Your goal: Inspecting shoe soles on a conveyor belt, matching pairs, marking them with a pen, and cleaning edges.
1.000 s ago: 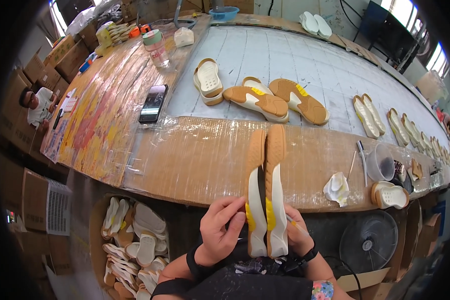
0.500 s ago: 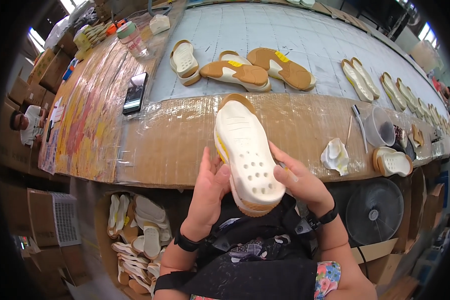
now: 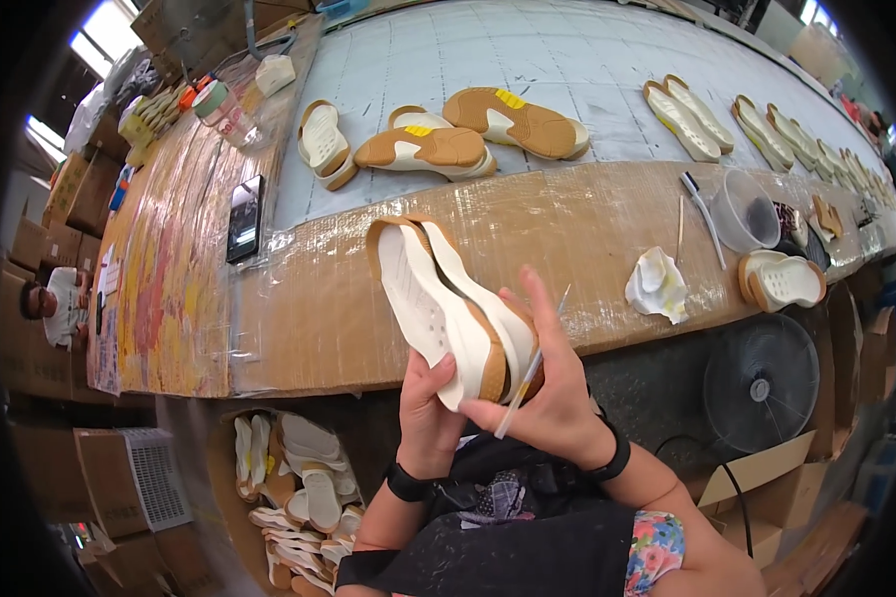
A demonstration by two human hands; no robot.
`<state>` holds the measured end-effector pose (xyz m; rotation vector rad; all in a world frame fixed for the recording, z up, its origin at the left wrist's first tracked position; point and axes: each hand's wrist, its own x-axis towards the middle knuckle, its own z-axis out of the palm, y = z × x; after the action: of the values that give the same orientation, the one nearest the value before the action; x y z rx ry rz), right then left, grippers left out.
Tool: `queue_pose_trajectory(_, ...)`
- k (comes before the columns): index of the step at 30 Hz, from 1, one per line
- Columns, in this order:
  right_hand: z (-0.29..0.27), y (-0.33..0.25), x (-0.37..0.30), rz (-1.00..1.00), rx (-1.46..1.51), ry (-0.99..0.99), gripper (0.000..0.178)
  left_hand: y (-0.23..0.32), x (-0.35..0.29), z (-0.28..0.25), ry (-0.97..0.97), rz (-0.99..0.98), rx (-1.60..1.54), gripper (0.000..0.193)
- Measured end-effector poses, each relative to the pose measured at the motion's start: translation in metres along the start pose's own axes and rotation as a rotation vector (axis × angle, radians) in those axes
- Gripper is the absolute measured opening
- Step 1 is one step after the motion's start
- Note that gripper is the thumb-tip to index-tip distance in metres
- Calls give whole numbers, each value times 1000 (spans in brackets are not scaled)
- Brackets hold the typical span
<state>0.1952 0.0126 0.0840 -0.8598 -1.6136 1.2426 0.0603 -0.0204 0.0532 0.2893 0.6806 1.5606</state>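
Observation:
A pair of white and tan shoe soles is held together, tilted on edge, above the front edge of the bench. The near one shows its white inner face with small holes, the other lies against its right side. My left hand grips the heel end from below, thumb on the white rim. My right hand is closed round the right side of the heel end, with a thin pale stick like a fine brush caught in it, its narrow tip pointing up. Some of the right fingers are hidden behind the soles.
More soles lie on the bench beyond. At left are a phone and a bottle. At right are a crumpled white wipe, a toothbrush, a plastic cup and a fan. A box of soles stands below.
The soles have turned from facing up to standing on edge, so a second one now shows. My right hand has moved round their right side, and the thin stick has come into view.

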Motion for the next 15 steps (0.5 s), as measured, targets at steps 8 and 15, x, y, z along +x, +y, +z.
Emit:
queue_pose_trajectory(8, -15, 10, -11, -99, 303, -231, 74, 13, 5, -14, -214, 6, -57, 74)
queue_pose_trajectory(15, -7, 36, 21, 113, 109, -240, 69, 29, 18, -34, -120, -84, 308, 75)
